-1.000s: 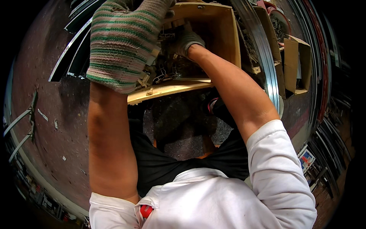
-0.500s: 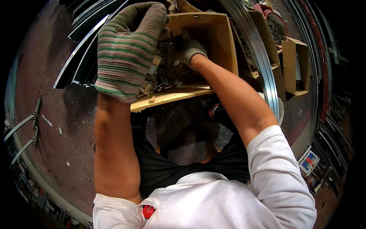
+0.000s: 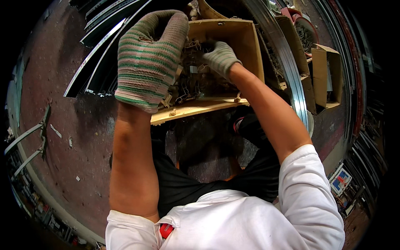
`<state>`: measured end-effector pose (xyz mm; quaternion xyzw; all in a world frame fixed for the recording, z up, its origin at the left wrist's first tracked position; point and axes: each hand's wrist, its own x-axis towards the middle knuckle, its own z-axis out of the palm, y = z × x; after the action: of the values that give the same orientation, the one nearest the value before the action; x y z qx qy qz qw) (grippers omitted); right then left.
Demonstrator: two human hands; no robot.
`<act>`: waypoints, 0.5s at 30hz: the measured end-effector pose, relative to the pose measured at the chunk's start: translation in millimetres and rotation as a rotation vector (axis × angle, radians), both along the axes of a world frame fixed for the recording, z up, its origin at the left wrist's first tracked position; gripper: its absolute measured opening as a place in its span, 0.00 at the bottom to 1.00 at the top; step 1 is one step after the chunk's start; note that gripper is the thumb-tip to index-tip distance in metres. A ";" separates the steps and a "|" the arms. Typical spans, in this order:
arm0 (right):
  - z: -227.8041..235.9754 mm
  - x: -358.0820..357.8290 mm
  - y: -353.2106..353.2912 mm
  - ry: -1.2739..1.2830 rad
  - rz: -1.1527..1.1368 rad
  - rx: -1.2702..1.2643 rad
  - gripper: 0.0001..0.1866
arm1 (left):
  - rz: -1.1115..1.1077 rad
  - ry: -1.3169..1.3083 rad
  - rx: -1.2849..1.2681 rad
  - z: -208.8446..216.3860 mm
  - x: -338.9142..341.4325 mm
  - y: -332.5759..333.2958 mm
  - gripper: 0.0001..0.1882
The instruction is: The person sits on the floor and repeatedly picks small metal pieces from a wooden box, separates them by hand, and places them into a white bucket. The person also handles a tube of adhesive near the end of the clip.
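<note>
Both hands wear knitted gloves with green, pink and grey stripes. My left hand (image 3: 152, 58) is raised over the left side of a wooden box (image 3: 243, 35). Its fingers curl round toward the thumb, and whatever they hold is hidden behind the glove. Inside the box, my right hand (image 3: 223, 58) reaches over a heap of small metal clips (image 3: 189, 89), mixed with pale blocky pieces. The fingertips of that hand are dark and blurred in shadow, so their grip does not show. A few small tan bits (image 3: 172, 112) lie on the box's near edge.
Long dark metal profiles (image 3: 98, 50) lie at the upper left. Shiny metal strips (image 3: 287, 62) run along the box's right side. Beyond them stand open cardboard boxes (image 3: 327, 77) and a red bucket (image 3: 306, 31) of small parts. Bent pale strips (image 3: 27, 137) lie on the left floor.
My right hand has lifted slightly and shifted right within the box, uncovering more clips. The left hand keeps its curled pose; the whole view has shifted a little right and down.
</note>
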<state>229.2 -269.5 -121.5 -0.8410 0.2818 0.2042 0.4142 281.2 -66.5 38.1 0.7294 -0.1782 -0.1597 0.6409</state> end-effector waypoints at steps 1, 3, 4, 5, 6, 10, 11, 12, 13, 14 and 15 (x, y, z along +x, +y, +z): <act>35.1 -11.6 8.5 -0.089 -0.106 0.137 0.23 | 0.017 -0.003 0.039 5.1 -2.3 1.0 0.14; 93.3 -32.7 15.7 -0.262 -0.272 0.355 0.16 | 0.047 0.012 0.082 15.3 -8.8 -4.5 0.15; 101.4 -44.1 11.8 -0.311 -0.297 0.380 0.14 | 0.023 0.041 0.112 16.8 -10.4 -9.1 0.16; 108.4 -53.9 6.3 -0.362 -0.318 0.407 0.13 | 0.003 -0.028 0.106 11.2 -10.6 -13.1 0.18; 116.0 -62.4 5.4 -0.412 -0.336 0.441 0.12 | -0.012 -0.097 0.106 5.8 -11.1 -15.6 0.21; 157.2 -95.1 14.2 -0.508 -0.381 0.583 0.13 | -0.128 0.144 0.036 4.3 -23.3 -26.8 0.21; 160.5 -100.2 16.9 -0.529 -0.366 0.561 0.13 | -0.160 0.203 0.007 5.7 -27.1 -30.3 0.17; 163.0 -103.3 18.6 -0.550 -0.350 0.540 0.13 | -0.189 0.228 -0.012 6.8 -28.4 -31.5 0.17; 162.6 -103.9 19.2 -0.570 -0.356 0.566 0.13 | -0.216 0.254 -0.030 7.8 -29.3 -32.7 0.16; 160.7 -104.8 19.7 -0.586 -0.367 0.589 0.13 | -0.248 0.285 -0.049 7.9 -30.9 -35.0 0.15; 159.0 -104.7 19.7 -0.602 -0.377 0.613 0.13 | -0.211 0.237 -0.042 11.1 -31.9 -37.5 0.14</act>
<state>124.5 -249.9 37.5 -0.6359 0.2237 -0.0542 0.7366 249.3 -104.0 49.2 0.6692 -0.1800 -0.3073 0.6522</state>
